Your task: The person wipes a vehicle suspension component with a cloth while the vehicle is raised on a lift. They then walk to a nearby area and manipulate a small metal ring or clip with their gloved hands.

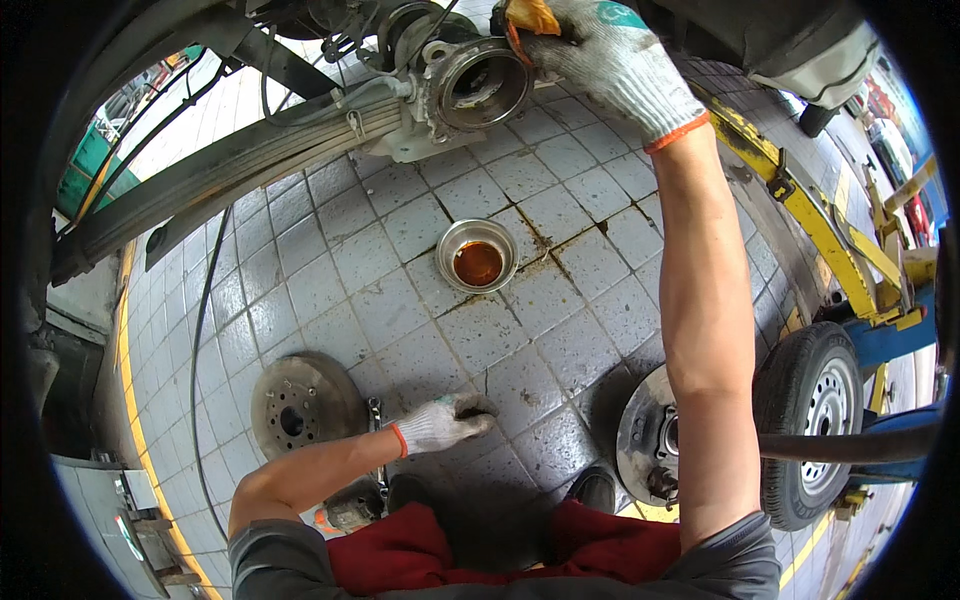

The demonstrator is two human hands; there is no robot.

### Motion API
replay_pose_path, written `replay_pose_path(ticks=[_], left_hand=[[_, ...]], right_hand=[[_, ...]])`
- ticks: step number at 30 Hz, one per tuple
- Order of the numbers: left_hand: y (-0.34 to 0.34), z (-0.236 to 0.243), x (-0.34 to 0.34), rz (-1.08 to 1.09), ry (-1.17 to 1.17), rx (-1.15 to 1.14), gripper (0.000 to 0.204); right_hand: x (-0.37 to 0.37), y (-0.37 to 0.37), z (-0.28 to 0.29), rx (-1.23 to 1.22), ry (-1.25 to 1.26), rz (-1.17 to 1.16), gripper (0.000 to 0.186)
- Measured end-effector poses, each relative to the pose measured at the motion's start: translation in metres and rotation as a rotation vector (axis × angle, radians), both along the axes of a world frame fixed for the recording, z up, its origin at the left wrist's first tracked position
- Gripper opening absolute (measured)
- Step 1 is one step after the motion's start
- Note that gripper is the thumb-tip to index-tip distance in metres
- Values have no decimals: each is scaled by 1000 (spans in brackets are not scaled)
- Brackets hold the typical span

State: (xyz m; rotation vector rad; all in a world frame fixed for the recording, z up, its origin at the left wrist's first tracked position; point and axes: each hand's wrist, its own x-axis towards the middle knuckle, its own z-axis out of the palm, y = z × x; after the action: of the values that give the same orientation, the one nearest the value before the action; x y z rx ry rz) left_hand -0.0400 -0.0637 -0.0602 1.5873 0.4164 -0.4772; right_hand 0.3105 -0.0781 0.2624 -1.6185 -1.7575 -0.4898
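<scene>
1. Right forearm was nearest, stretched up and forward, presumably to reach the raised parts.
2. Right hand, gloved, was clamped on an orange rag-like piece; some fingers were cut off by the view. Glove likely kept grease off.
3. Round metal hub end sat just left of that grip, bore turned toward the person, probably for easy access. Contact with the piece: couldn't tell.
4. Left hand, gloved, was well below the grip, fingers loosely curled and apart, nothing seen inside; seemingly idle.
5. Metal bowl stood on tiled floor, below and left of the grip, holding reddish-brown liquid; likely set there for drips.
6. Brake drum lay farther down-left of the grip, seemingly flat so it wouldn't roll.
7. Yellow steel arm ran off right of the grip.
</scene>
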Motion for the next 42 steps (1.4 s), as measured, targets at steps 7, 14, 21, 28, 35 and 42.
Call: replay_pose_path(ticks=[7, 14, 21, 28, 35, 42], left_hand=[[-2, 7, 8, 15, -64, -17, 39], [6, 8, 4, 57, 28, -41, 37], [4, 9, 5, 73, 14, -34, 30], [5, 9, 0, 74, -135, -9, 30], [5, 2, -2, 55, -49, -16, 34], [0, 10, 5, 43, -45, 3, 37]], right_hand=[[-4, 4, -10, 153, -153, -52, 48], [-3, 8, -24, 160, -180, -146, 59], [9, 20, -34, 240, -89, -176, 47], [53, -2, -83, 291, 602, -188, 37], [78, -48, -109, -285, 484, -612, 48], [72, -33, -115, 85, 394, -476, 35]])
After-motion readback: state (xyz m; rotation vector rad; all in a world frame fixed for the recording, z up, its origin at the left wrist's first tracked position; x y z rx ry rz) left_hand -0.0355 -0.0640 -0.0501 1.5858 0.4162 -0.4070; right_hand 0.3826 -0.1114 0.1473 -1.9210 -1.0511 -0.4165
